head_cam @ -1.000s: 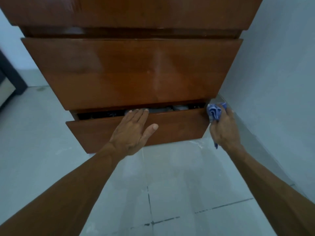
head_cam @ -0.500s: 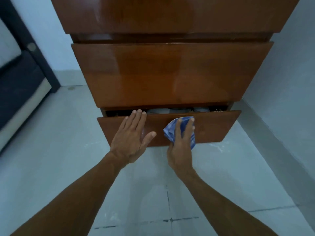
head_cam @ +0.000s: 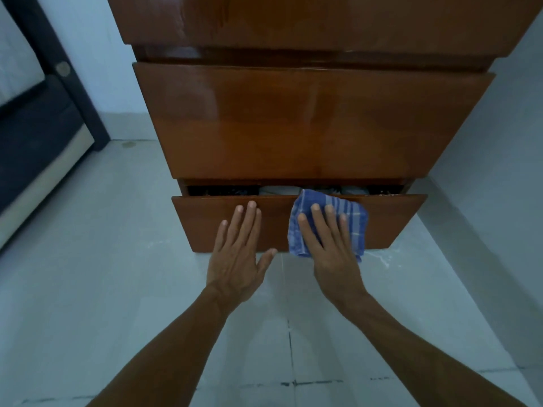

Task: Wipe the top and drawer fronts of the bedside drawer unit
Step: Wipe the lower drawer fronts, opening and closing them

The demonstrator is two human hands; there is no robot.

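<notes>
The glossy brown wooden drawer unit point(head_cam: 308, 124) fills the upper middle of the head view. Its bottom drawer point(head_cam: 390, 221) is pulled out a little, with a dark gap and some contents showing above its front. My left hand point(head_cam: 238, 254) lies flat on that drawer front, fingers spread, holding nothing. My right hand point(head_cam: 329, 248) presses a blue checked cloth point(head_cam: 349, 221) flat against the same front, just right of the left hand. The cloth spreads wide under my fingers and reaches the drawer's top edge. The unit's top is out of view.
A grey wall point(head_cam: 499, 171) runs close along the unit's right side. A dark bed frame point(head_cam: 44, 136) with a pale mattress stands at the left. Light tiled floor point(head_cam: 117, 289) with dark grout lines lies below my arms.
My right hand swept the cloth from the drawer's right end to its middle, beside my left hand, and the cloth has spread out flat. The left hand has stayed on the drawer front.
</notes>
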